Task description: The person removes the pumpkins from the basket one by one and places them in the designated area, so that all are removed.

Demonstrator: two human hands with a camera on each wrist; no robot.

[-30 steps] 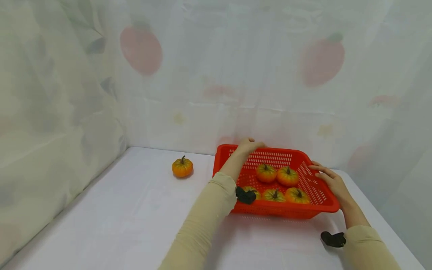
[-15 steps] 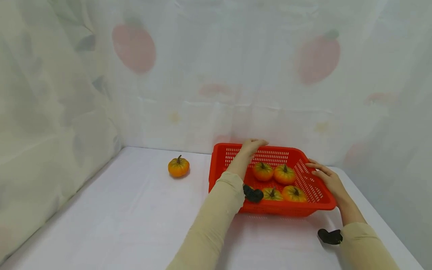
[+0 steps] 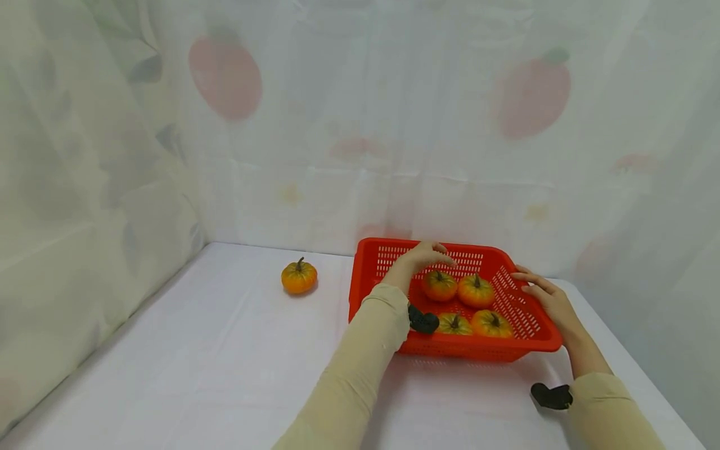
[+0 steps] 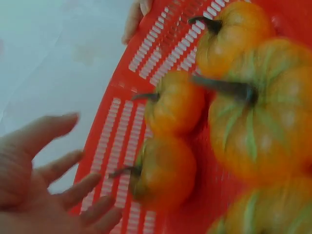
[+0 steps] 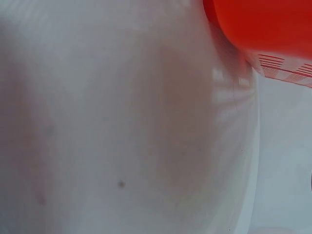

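A red slotted plastic basket (image 3: 478, 342) sits right of centre in the lower half of the head view, with small orange pumpkins (image 3: 439, 286) inside; the left wrist view shows five. The left hand (image 3: 422, 257) is over the basket's back part, just beside the back-left pumpkin, its fingers (image 4: 80, 189) loosely spread and holding nothing. At the basket's right side, the right hand (image 3: 554, 306) touches the rim with fingers extended. One lone pumpkin (image 3: 299, 277) rests on the white-covered desk (image 3: 225, 350), left of centre.
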